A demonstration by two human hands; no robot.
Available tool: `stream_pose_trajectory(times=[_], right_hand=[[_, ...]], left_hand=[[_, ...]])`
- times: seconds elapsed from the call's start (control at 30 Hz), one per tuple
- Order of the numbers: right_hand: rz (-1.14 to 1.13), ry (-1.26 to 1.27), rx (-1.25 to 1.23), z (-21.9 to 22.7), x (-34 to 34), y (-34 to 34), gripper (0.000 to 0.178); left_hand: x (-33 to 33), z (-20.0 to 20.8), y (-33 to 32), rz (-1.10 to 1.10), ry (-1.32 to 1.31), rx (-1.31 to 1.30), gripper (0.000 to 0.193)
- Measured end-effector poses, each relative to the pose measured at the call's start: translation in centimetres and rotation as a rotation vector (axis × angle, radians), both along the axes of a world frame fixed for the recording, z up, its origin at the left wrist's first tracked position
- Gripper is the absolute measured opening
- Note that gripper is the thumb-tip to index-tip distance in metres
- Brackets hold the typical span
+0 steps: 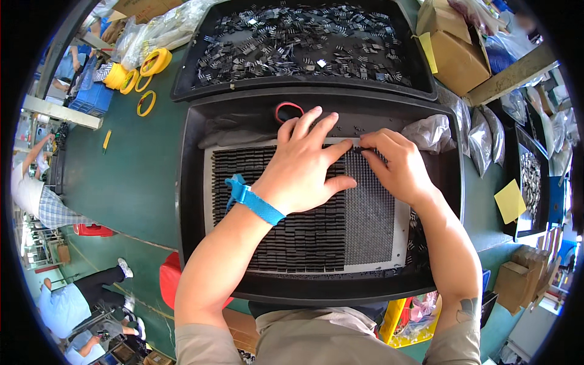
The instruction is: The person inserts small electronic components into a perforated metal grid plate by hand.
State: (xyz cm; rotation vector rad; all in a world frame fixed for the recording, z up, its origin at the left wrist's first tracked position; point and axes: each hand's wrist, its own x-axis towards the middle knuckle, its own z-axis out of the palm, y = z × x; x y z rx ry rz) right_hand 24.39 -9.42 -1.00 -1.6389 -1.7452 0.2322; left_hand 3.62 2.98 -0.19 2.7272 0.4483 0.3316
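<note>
A light-edged plate [398,243] with a grid of small holes lies in a black tray. Rows of small black parts [298,243] fill its left and middle; the right strip of the grid shows bare holes. My left hand [307,161], a blue strap [258,204] on its wrist, rests over the rows with fingers spread and its index tip near the grid's top edge. Just right of that fingertip, my right hand [395,164] pinches at the top of the bare strip. Whatever sits between its thumb and finger is too small and hidden to name.
The black tray [322,292] also holds a red-rimmed ring [287,112] and a clear plastic bag [429,132]. Behind it stands another tray [304,88] of loose black parts. Yellow tape rolls [146,103] lie left, a cardboard box [453,48] right. Other people are at far left.
</note>
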Motion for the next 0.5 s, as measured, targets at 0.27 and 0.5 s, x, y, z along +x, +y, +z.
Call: stream_pose_trajectory(times=[0.27,0.5], right_hand=[[0.024,-0.002,0.024,-1.0,-0.3,0.7,0.013],[-0.004,-0.035,0.06,-1.3,-0.6,0.9,0.013]], left_hand=[[0.0,-0.1,0.1,0.01,0.001,-0.014,0.064],[0.0,-0.2,0.2,0.006,-0.007,-0.011,0.063]])
